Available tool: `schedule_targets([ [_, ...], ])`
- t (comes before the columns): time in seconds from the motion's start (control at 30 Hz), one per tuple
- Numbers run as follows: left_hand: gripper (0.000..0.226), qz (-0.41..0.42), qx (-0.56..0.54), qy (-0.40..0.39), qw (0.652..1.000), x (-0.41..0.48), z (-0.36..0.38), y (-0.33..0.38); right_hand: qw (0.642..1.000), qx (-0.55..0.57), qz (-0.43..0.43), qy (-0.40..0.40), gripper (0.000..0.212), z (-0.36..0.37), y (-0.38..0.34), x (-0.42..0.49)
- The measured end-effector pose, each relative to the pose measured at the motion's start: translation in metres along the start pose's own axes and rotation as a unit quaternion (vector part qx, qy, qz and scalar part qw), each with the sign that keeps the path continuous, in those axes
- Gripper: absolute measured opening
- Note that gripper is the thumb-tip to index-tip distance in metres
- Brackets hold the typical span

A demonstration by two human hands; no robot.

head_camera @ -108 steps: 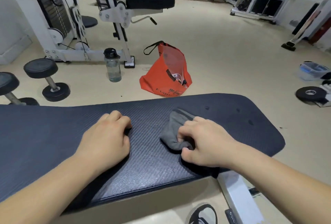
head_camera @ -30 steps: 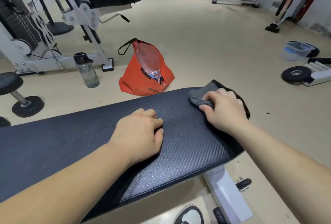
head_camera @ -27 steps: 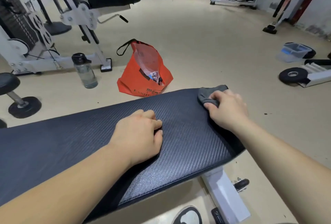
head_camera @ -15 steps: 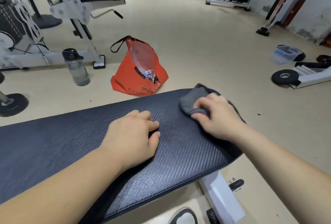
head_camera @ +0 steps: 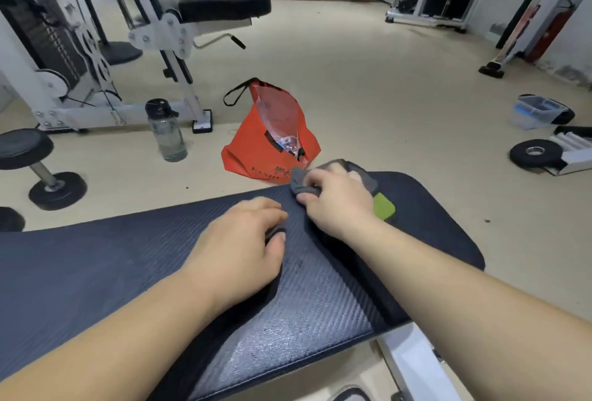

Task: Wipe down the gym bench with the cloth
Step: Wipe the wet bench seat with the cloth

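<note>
The gym bench (head_camera: 105, 272) has a dark textured pad that runs across the lower half of the view. My right hand (head_camera: 336, 202) presses a bunched grey cloth (head_camera: 301, 178) with a green patch (head_camera: 382, 207) against the pad's far edge. Most of the cloth is hidden under that hand. My left hand (head_camera: 238, 251) rests on the pad just left of it, fingers curled with nothing in them.
An orange bag (head_camera: 272, 141) and a water bottle (head_camera: 166, 131) stand on the floor beyond the bench. A dumbbell (head_camera: 35, 167) lies at the left, a weight plate (head_camera: 535, 155) and plastic box (head_camera: 535, 110) at the right. A white exercise machine (head_camera: 166, 38) stands behind.
My right hand has slid the cloth leftward along the pad's far edge, closer to my left hand. A green patch of the cloth now shows. My left hand stays planted.
</note>
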State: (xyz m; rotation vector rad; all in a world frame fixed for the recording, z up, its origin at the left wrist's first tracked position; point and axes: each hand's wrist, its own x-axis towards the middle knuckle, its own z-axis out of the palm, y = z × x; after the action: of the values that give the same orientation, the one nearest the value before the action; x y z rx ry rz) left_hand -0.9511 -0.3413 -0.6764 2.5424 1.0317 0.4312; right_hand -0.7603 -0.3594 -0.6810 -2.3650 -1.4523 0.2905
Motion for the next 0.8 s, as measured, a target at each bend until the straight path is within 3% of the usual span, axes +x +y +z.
schedule_targets([
  [0.07,0.043,-0.012,0.018,0.044,0.999,-0.016,-0.011,-0.014,0.991,-0.011,-0.108,-0.073,0.020,0.003,-0.026,-0.023],
  [0.17,0.069,-0.009,0.045,0.033,0.998,-0.035,-0.021,-0.022,0.960,-0.012,-0.224,-0.168,0.019,-0.007,-0.033,-0.055],
  [0.27,0.077,0.083,0.026,-0.026,0.996,-0.045,-0.021,-0.008,0.937,-0.014,-0.250,-0.244,0.019,-0.026,-0.013,-0.070],
  [0.33,0.077,0.136,0.016,-0.077,0.988,-0.048,-0.015,0.007,0.935,0.049,-0.224,-0.270,0.019,-0.040,0.007,-0.074],
  [0.4,0.078,0.142,0.007,-0.114,0.983,-0.045,-0.007,0.016,0.938,0.215,-0.138,-0.235,0.025,-0.054,0.027,-0.075],
  [0.47,0.060,0.167,0.088,-0.092,0.978,-0.037,0.003,0.021,0.939,0.319,-0.047,-0.120,0.027,-0.061,0.050,-0.069],
  [0.57,0.047,0.173,0.174,-0.092,0.965,-0.005,0.013,0.018,0.972,0.214,0.015,0.092,0.028,-0.061,0.092,-0.054],
  [0.67,0.053,0.093,0.198,-0.057,0.974,0.038,0.023,0.017,0.977,0.147,0.111,0.109,0.031,-0.057,0.135,-0.044],
  [0.8,0.036,-0.051,0.235,-0.020,0.970,0.075,0.055,0.074,0.972,0.146,0.155,0.099,0.038,-0.052,0.162,-0.043],
])
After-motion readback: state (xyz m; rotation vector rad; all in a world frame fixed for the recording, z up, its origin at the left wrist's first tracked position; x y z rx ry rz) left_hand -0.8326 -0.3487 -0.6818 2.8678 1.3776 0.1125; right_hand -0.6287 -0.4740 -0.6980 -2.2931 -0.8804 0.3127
